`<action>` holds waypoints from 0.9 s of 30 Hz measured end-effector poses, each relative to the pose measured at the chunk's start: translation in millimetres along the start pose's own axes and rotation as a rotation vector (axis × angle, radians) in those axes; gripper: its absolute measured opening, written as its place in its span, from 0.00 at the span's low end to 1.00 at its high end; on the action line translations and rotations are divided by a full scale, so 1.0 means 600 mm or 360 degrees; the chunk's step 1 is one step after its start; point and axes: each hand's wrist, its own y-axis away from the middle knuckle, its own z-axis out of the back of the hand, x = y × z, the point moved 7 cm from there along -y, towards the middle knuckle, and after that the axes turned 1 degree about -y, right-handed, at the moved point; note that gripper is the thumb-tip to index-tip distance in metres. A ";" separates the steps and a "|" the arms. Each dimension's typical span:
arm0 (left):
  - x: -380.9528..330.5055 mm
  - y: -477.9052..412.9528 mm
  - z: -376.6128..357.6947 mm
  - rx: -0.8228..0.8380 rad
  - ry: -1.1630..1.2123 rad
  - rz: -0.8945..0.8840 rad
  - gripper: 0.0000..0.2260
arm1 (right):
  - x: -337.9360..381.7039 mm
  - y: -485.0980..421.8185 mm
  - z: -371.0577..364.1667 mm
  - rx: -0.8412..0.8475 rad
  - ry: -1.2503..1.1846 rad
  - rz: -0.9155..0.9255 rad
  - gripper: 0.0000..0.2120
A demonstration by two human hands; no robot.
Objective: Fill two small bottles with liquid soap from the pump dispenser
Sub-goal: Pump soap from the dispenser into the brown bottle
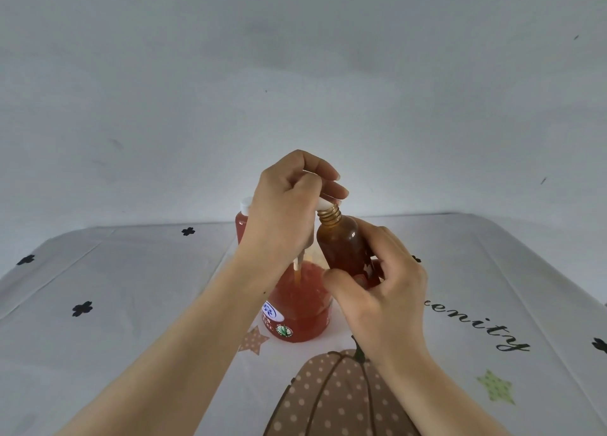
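Observation:
A pump dispenser point(300, 307) full of red-orange soap stands on the table in the middle of the view. My left hand point(289, 212) is curled over its white pump head, whose spout pokes out at the right. My right hand point(377, 287) grips a small amber bottle point(343, 241) by its lower part and holds it tilted, its threaded open neck right under the spout. A second small bottle point(242, 222) with a white cap and reddish content stands behind the dispenser, partly hidden by my left hand.
The table point(131, 304) is covered with a white cloth printed with black flowers, stars, lettering and a dotted brown pumpkin point(328, 399) at the front. A pale wall rises behind the table's far edge.

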 end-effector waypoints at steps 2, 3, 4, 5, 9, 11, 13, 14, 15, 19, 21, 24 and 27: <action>0.001 -0.002 -0.001 -0.0005 0.0006 -0.0010 0.15 | 0.000 0.000 0.001 0.0000 -0.0014 0.0002 0.15; 0.002 -0.003 0.000 -0.0004 0.0006 -0.0020 0.15 | 0.001 0.001 0.001 0.0003 -0.0030 -0.0001 0.14; 0.002 -0.003 0.000 0.0001 0.0006 -0.0033 0.15 | 0.001 0.001 0.001 0.0006 -0.0042 -0.0007 0.14; 0.002 -0.003 0.000 0.0010 0.0007 -0.0044 0.15 | 0.001 0.002 0.001 0.0008 -0.0050 -0.0013 0.14; 0.006 -0.005 -0.005 0.0070 0.0052 -0.0010 0.15 | -0.004 0.002 0.001 0.0039 -0.0048 -0.0055 0.15; 0.008 -0.005 -0.008 0.0110 0.0021 0.0031 0.15 | -0.005 0.004 0.001 0.0062 -0.0061 -0.0065 0.15; 0.012 -0.005 -0.009 0.0150 -0.0042 0.0071 0.16 | -0.003 0.005 0.001 0.0071 -0.0086 -0.0065 0.15; 0.014 -0.006 -0.010 0.0163 -0.0067 0.0089 0.16 | -0.004 0.003 0.002 0.0070 -0.0083 -0.0061 0.15; 0.017 -0.004 -0.011 0.0173 -0.0088 0.0108 0.17 | -0.005 0.004 0.002 0.0066 -0.0068 -0.0064 0.15; 0.016 0.000 -0.012 0.0176 -0.0117 0.0114 0.17 | -0.006 0.005 0.005 0.0035 0.0024 -0.0044 0.14; 0.015 0.002 -0.011 0.0160 -0.0115 0.0119 0.17 | -0.003 0.005 0.004 0.0030 0.0029 -0.0022 0.13; 0.013 0.002 -0.012 0.0143 -0.0120 0.0111 0.17 | -0.003 0.004 0.004 0.0018 0.0030 -0.0021 0.12; 0.005 0.000 -0.006 0.0059 -0.0153 0.0031 0.16 | -0.006 0.003 0.003 -0.0009 0.0032 -0.0037 0.14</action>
